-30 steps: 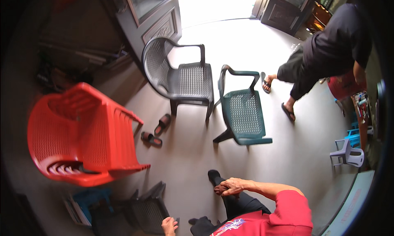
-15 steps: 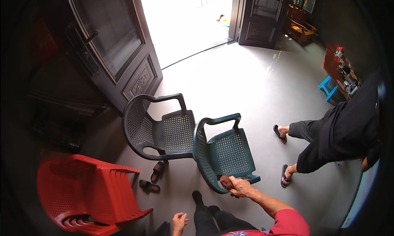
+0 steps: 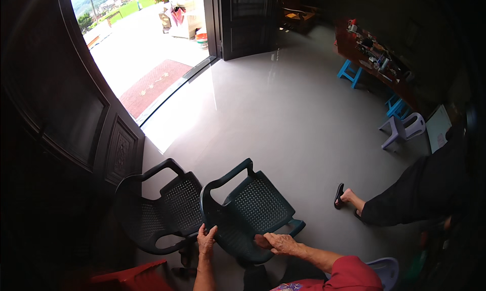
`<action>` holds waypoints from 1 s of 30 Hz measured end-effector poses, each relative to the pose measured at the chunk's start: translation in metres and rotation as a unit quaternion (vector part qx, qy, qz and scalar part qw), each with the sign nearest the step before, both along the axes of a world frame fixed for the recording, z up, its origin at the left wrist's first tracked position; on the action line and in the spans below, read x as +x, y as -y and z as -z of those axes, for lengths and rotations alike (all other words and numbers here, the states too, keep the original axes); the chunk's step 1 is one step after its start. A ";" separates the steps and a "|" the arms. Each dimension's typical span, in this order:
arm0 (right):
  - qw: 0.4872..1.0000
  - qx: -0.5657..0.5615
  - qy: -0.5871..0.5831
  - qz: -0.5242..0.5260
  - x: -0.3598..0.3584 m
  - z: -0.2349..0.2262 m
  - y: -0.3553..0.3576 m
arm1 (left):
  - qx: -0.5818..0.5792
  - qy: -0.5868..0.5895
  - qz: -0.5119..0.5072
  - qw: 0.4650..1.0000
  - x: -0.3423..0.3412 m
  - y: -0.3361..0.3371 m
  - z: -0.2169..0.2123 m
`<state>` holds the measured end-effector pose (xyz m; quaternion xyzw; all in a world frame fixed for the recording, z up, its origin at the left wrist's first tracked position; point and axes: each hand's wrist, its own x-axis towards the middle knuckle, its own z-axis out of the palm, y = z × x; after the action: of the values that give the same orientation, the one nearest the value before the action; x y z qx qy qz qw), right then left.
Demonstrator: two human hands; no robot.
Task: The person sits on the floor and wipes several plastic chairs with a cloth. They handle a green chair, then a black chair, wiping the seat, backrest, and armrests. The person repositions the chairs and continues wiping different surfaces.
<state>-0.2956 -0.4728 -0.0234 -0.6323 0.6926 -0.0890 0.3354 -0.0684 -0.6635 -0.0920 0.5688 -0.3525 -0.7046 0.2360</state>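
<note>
A dark green plastic armchair (image 3: 259,200) with a perforated seat stands right in front of me. My left hand (image 3: 206,239) grips the edge of its backrest, thumb and fingers bent at the rim. My right hand (image 3: 284,244) is closed around a brown, rag-like thing (image 3: 262,241), pressed near the chair's right armrest and back. How much of that thing lies under the fingers is hidden. On the left, a dark grey armchair (image 3: 181,202) of the same form stands close beside the green one.
Stacked red chairs (image 3: 136,277) stand at lower left, near dark slippers (image 3: 182,272). A person in black (image 3: 415,195) is at right. Behind are a cluttered table (image 3: 374,55), blue stools (image 3: 349,73) and a pale purple chair (image 3: 403,130). An open door (image 3: 121,144) stands left.
My left hand has come up from beside my body to the green chair's backrest. The right hand still holds the brown thing at the chair. My view has turned right; the person in black has moved.
</note>
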 end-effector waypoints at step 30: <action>0.996 -0.006 -0.094 -0.013 -0.324 -0.015 0.003 | -0.400 0.165 0.225 0.873 -0.201 -0.181 -0.157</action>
<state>-0.6198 -0.4755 -0.0087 -0.6488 0.7123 -0.0296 0.2662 -0.2697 -0.4826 0.0650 0.4395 -0.7565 -0.4328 0.2172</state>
